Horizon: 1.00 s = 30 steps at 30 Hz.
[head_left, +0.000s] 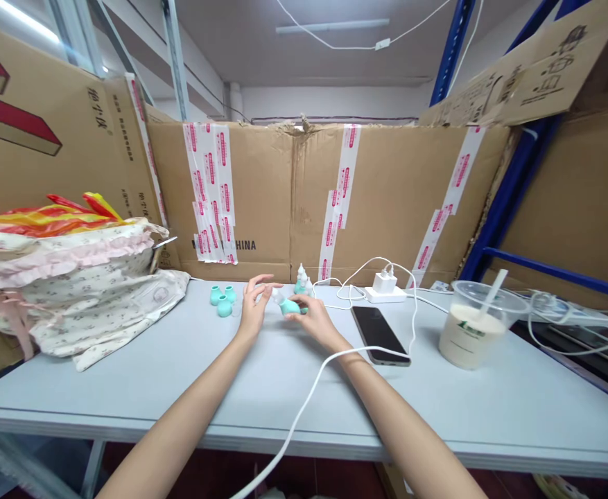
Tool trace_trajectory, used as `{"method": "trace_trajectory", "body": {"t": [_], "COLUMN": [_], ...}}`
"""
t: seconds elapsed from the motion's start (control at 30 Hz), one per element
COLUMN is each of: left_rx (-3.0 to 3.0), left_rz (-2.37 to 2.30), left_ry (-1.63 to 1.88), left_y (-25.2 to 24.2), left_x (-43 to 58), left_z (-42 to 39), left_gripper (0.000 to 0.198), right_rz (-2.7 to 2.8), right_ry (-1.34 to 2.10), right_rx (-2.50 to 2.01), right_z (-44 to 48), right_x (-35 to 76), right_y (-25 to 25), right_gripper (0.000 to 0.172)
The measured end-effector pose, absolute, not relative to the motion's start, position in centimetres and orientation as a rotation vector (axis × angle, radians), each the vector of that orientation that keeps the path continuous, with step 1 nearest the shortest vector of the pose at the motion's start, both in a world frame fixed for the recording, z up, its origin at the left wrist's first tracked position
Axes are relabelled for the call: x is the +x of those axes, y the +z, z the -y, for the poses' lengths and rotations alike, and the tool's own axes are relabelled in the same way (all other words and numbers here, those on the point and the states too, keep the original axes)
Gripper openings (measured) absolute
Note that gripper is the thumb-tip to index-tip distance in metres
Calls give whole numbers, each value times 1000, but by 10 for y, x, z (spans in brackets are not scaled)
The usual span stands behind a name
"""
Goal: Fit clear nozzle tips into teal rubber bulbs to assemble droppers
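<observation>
My right hand is closed around a small teal bottle, tilted to the left, with a whitish translucent tip at its mouth. Just left of that tip, my left hand has its fingers stretched out and apart; whether they touch the tip is hard to see. Beside the left hand stand three open-mouthed teal bottles, and a small clear piece lies near them. Behind my right hand are teal bottles with white pointed nozzles, partly hidden by the fingers.
A dark phone lies right of my right arm, and a white cable crosses over that arm. Farther right are a charger on a power strip and a cup of milky drink. A floral cloth bag fills the left. Cardboard walls the back.
</observation>
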<state>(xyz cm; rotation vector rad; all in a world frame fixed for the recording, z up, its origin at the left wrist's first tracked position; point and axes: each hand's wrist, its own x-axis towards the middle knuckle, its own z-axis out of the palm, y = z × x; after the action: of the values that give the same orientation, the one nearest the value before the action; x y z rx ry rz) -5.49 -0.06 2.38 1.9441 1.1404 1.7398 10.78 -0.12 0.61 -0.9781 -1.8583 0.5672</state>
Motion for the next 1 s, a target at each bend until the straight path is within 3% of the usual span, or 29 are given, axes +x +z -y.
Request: {"method": "trace_trajectory", "body": {"t": [0.13,0.3,0.53,0.6,0.73,1.0], "left_rx": [1874,1844,1837,1789,1800,1635], "left_rz": [-1126,-1066,-1022,-1003,-1147,-1607], "left_ry": [1751,1705,1612,1672,1929,2292], "left_y": [20,16,8,6,8,15], "left_x": [-52,-46,-44,-44,-55,-84], "left_z": [1,5,0,-4,-12,-13], "left_gripper": [36,38,44,47,53,45], "right_rz": [1916,1918,1838,1741,1524,1411], "right_ry": [447,384,601,741,914,998], "right_rx": [-898,-904,-970,-919,-810,-895], "right_z": [6,8,6,4,1,-4], "right_x": [104,107,103,102,111,154], "right_y": [2,-2,5,12,25,37], "right_gripper": [34,29,19,21,43,40]}}
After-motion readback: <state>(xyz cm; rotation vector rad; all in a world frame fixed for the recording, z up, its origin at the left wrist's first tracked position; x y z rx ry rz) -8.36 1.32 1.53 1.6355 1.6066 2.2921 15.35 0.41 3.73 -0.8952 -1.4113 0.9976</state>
